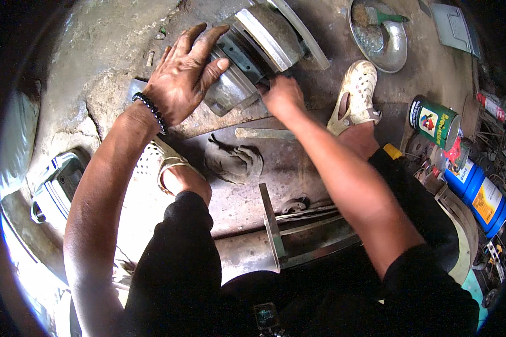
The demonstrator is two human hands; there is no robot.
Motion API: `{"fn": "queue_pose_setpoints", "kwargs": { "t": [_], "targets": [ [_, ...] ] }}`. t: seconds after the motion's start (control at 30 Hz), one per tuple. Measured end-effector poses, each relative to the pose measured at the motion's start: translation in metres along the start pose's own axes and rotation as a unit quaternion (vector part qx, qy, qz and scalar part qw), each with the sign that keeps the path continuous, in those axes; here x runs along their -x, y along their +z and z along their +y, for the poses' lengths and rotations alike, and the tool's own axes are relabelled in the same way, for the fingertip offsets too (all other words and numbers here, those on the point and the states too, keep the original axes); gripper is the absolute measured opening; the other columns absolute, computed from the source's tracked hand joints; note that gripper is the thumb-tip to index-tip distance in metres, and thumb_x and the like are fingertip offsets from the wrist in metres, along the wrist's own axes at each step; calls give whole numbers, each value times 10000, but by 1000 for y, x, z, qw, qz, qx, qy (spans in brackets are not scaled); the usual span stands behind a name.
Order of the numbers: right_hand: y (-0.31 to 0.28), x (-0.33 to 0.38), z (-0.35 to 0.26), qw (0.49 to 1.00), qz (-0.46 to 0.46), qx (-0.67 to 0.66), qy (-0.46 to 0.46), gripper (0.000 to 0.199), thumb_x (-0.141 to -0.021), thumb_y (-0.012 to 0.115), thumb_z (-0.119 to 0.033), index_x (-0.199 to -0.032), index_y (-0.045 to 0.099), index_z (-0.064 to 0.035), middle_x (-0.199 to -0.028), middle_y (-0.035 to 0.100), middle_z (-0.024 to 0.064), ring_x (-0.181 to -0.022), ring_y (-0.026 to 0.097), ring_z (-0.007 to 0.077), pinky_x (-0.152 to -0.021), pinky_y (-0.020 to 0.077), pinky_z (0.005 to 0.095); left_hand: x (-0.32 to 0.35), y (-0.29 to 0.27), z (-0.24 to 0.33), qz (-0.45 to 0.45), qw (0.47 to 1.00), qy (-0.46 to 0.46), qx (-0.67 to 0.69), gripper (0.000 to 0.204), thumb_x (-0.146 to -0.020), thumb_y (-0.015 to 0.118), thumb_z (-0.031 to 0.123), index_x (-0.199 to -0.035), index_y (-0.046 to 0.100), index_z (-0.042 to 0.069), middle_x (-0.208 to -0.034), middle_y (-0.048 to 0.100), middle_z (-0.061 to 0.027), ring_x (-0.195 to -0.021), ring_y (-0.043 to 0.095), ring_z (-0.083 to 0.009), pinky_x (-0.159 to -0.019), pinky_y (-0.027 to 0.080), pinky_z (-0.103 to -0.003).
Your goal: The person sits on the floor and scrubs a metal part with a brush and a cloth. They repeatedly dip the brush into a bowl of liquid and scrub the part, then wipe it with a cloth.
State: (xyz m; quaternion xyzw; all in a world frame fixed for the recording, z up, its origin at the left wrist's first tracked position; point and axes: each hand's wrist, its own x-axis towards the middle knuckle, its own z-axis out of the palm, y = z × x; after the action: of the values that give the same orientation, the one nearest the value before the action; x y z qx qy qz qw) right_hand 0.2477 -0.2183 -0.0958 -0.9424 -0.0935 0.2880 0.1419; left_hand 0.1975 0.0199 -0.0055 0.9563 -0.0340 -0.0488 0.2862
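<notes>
The work surface is a rough, mottled concrete floor (98,64) partly covered by a smooth, stained metal sheet (289,168). A pale flat bar (264,133) with straight sides lies on the sheet, near its far edge. Beyond the far right part of that edge, a shallow round metal dish (402,49) with a smooth, curved wall carries a paintbrush (371,16) with brown bristles and a green handle. To the right of the sheet stands a cylindrical green can (436,123).

The metal assembly (272,36) is positioned on the floor at the sheet's far edge, lying on its side. It comprises curved grey metal shells, reflective in places, with bright straight strips along their edges. A dark recess separates the shells; small holes mark the dark part inside. A long, narrow strip borders the right side.

Left hand (183,81): fingers extended and spread, thumb over the assembly's left shell. Right hand (284,98): fingers curled at the assembly's near side, fingertips hidden; whether they grip anything cannot be determined.
</notes>
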Motion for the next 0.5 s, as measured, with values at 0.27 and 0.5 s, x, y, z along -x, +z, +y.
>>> {"fn": "queue_pose_setpoints", "kwargs": {
  "t": [0.27,0.5],
  "targets": [
    [39,13,-1,982,165,-70,62,308,-851,737,-360,-946,727,-67,-916,715,191,-918,649,451,-842,513,516,1,1,-1,15,1000,12,9,550,-1041,447,468,-1522,351,217,-1520,355,-275,-1412,350,-461,-1179,279,-534],
    [24,-3,13,995,83,9,-48,287,-840,740,-329,-971,739,-73,-908,723,180,-913,654,449,-839,524,505,0,0,2,15,1000,2,8,552,-1043,438,470,-1520,355,206,-1516,362,-275,-1408,360,-456,-1178,272,-541]
  ]
}}
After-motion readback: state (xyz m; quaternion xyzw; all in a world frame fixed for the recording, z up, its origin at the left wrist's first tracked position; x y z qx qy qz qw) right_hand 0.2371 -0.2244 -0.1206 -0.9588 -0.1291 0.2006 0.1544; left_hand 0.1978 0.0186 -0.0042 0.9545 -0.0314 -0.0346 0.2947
